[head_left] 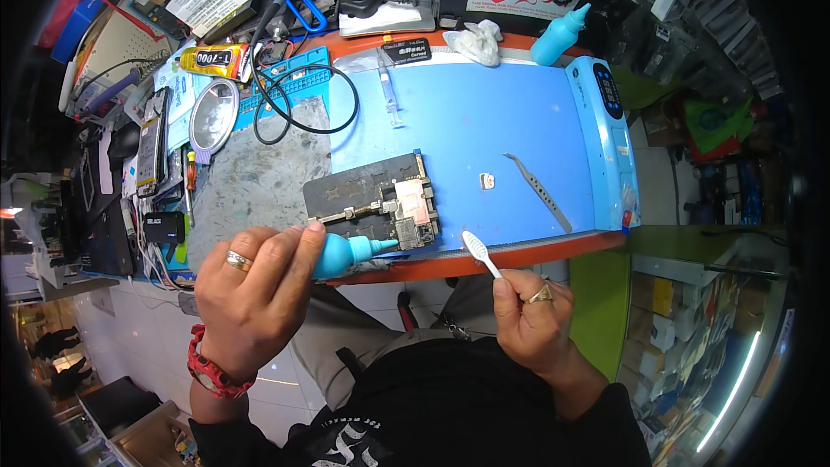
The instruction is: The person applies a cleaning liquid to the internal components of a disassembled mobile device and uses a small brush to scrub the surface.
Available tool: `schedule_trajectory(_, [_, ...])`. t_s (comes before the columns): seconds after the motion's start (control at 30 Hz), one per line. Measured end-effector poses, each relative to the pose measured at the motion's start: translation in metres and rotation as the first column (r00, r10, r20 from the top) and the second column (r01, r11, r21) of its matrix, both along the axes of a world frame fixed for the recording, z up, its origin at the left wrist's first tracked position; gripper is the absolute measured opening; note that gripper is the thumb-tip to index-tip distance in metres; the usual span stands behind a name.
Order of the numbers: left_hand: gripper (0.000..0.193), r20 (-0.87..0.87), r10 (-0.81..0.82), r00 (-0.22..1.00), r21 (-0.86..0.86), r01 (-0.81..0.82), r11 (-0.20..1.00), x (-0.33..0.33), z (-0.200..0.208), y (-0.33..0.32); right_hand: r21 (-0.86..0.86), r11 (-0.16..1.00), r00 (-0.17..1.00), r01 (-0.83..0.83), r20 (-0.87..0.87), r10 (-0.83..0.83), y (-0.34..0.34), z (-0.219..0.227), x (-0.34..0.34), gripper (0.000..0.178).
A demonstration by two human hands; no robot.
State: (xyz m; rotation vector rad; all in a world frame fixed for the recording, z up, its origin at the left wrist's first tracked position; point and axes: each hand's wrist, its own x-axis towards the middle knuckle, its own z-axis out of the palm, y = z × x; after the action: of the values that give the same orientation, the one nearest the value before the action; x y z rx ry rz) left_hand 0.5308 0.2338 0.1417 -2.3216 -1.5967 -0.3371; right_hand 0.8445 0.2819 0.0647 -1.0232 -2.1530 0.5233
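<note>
Hands [252,287] [534,316] hold bottle [335,258] and brush [481,254], circuit board [412,201] between them.

Your left hand [258,284] reaches forward with its back turned up and its fingers curled in a closed grip, while your right hand [534,311], well apart from it, pinches thumb against bent index finger, its forearm [581,387] slanting inward from the right.
</note>
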Motion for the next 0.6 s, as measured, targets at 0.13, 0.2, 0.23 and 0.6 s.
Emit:
schedule_trajectory(0.13, [0.044, -0.051, -0.045, 0.998, -0.006, 0.045, 0.999, 0.002, 0.003, 0.005, 0.015, 1.0, 1.0, -0.018, -0.018, 0.019, 0.002, 0.001, -0.007, 0.007])
schedule_trajectory(0.2, [0.044, -0.055, -0.052, 0.997, -0.009, 0.051, 0.999, 0.0, 0.004, 0.006, 0.013, 1.0, 1.0, -0.021, -0.005, 0.021, 0.002, 0.002, -0.007, 0.007])
schedule_trajectory(0.23, [0.044, -0.057, -0.052, 0.997, -0.009, 0.052, 0.999, -0.001, 0.003, 0.006, 0.007, 0.999, 0.999, -0.033, 0.005, 0.033, 0.002, 0.002, -0.009, 0.008])
schedule_trajectory(0.6, [0.047, -0.006, -0.034, 0.999, -0.021, 0.034, 0.999, 0.001, 0.001, 0.006, -0.051, 0.999, 1.0, -0.015, 0.0, 0.015, 0.001, 0.009, -0.023, 0.01])
